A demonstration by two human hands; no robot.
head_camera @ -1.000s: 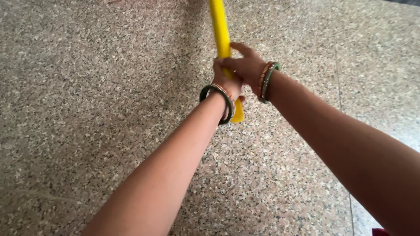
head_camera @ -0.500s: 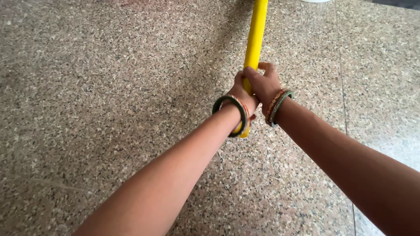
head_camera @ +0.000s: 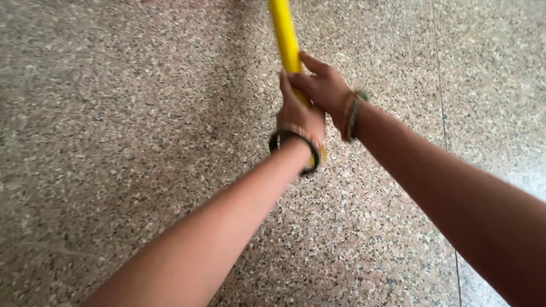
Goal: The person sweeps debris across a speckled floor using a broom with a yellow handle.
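A: Largest first: the floor, speckled stone, fills the view, with a thin seam running down the right side. What are you holding over it?

B: You hold a yellow pole. It runs from your hands up and out of the top edge, slightly tilted to the left. Its near end peeks out just below your left wrist.

A: Grip state?

B: Left hand is wrapped round the pole's lower part, fingers closed on it. Right hand is clamped just above, touching the left, with the thumb laid along the shaft. Bangles sit on both wrists.

A: Risks from here?

B: My judgement only: both your hands crowd the near end, so the long far part has the leverage. A hard push could twist the pole in your palms or let it slip. The bangles lie close to the shaft and might catch or knock on it.

A: What can't you read?

B: The pole's far end is cut off, so what it carries is unknown. Your hands are motion-blurred, the left fingertips are hidden behind the shaft, and how tight the grip is cannot be told
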